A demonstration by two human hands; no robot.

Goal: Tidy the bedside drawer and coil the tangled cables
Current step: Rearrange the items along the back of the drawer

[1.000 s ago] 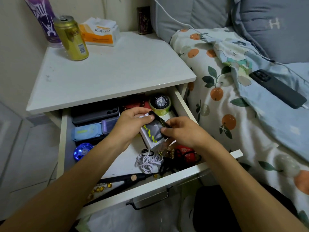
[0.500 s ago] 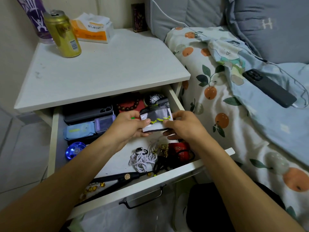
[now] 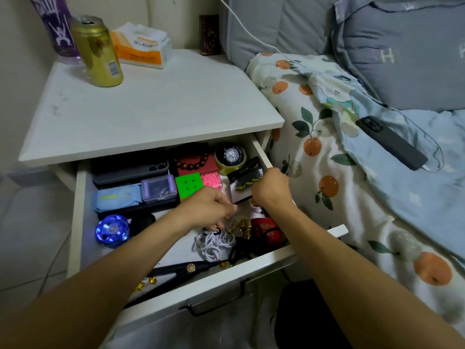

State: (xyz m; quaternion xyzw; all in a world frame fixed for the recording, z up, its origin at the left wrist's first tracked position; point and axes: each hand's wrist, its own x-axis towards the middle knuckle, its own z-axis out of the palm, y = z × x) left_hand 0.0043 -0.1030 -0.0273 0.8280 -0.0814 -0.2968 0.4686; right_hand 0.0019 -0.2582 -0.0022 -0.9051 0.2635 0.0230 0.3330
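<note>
A white bedside drawer (image 3: 78,222) stands pulled open beneath the smooth white surface (image 3: 151,109) of the nightstand. The right hand (image 3: 270,188) grips a flat glossy packet (image 3: 245,181), black and white with yellow print too small to read, holding it upright at the drawer's right side beside a black wristwatch (image 3: 231,155) that sits on a roll of yellowish tape. The left hand (image 3: 210,206) reaches down over a small brass-coloured trinket (image 3: 241,225); its fingers look curled, perhaps pinching something thin, though I cannot tell for sure. Just below it lies a tangled white cable (image 3: 214,244), a loose knot of rubbery loops on the drawer floor, touching a black cable (image 3: 237,253) near a red pouch (image 3: 266,229). Further back sit a green puzzle cube (image 3: 188,186), a pink maze cube (image 3: 211,181), a string of dark wooden beads (image 3: 192,161) on a red box, a clear lilac plastic case (image 3: 158,188) and a round blue glowing disc (image 3: 112,230). On the surface stand a dented gold can (image 3: 98,51) and a soft tissue pack (image 3: 142,45) printed orange. A dark phone (image 3: 391,143) lies on the orange-patterned bedding
</note>
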